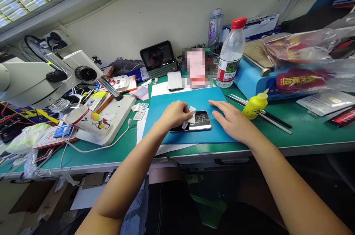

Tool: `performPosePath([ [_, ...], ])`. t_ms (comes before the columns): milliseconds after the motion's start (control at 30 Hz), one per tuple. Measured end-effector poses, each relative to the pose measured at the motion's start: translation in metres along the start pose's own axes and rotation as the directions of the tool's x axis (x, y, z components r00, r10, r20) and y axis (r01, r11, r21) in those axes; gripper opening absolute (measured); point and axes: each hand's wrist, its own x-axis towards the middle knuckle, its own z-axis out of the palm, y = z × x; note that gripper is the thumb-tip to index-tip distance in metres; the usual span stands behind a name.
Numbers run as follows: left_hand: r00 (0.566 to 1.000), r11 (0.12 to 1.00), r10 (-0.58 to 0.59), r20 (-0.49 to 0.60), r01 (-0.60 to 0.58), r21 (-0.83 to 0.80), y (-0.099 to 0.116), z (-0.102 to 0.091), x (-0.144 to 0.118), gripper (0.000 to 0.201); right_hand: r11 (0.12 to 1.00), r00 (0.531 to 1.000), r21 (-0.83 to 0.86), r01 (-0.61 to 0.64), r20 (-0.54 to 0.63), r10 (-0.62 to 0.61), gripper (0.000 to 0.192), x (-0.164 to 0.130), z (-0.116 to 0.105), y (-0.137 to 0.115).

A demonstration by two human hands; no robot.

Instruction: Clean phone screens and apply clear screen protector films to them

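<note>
A smartphone (203,121) with a dark, shiny screen lies flat on a blue mat (194,98). My left hand (175,114) is closed on a crumpled white tissue (190,117), which rests against the phone's screen. The left part of the phone is partly hidden under that hand and wrist. Just right of the phone, my right hand (227,118) lies on the mat with fingers stretched out and nothing in it. It is apart from the phone.
Right of my right hand are a yellow squeeze bottle (255,105) and several thin tools (274,118). A red-capped bottle (230,53) and a blue machine (249,76) stand behind. On the left are a microscope stand (111,116), a patterned bottle (88,118) and a white cable (97,150).
</note>
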Motion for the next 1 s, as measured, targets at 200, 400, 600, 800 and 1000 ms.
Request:
performPosePath([
  [200, 0.999, 1.000, -0.015, -0.032, 0.015, -0.008, 0.010, 0.008, 0.012, 0.016, 1.000, 1.000, -0.001, 0.024, -0.011, -0.024, 0.046, 0.000, 0.001, 0.003],
  [400, 1.000, 1.000, -0.002, -0.009, 0.002, -0.028, 0.011, 0.005, 0.022, 0.019, 1.000, 1.000, -0.012, 0.007, -0.002, -0.007, 0.049, 0.000, 0.000, 0.003],
  [600, 0.999, 0.999, -0.024, 0.027, 0.025, -0.038, -0.012, -0.011, 0.004, 0.020, 0.998, 0.999, -0.055, 0.038, 0.002, -0.037, 0.047, -0.002, -0.001, 0.000],
  [800, 0.999, 0.999, -0.031, 0.040, 0.033, -0.031, -0.007, -0.008, 0.008, 0.020, 0.993, 0.997, -0.081, 0.082, -0.006, -0.082, 0.047, -0.002, 0.002, 0.001],
  [1000, 0.998, 0.999, 0.019, 0.067, -0.016, -0.050, 0.020, 0.002, 0.029, 0.023, 0.995, 0.996, -0.051, 0.083, -0.006, -0.084, 0.046, -0.001, 0.001, 0.002],
])
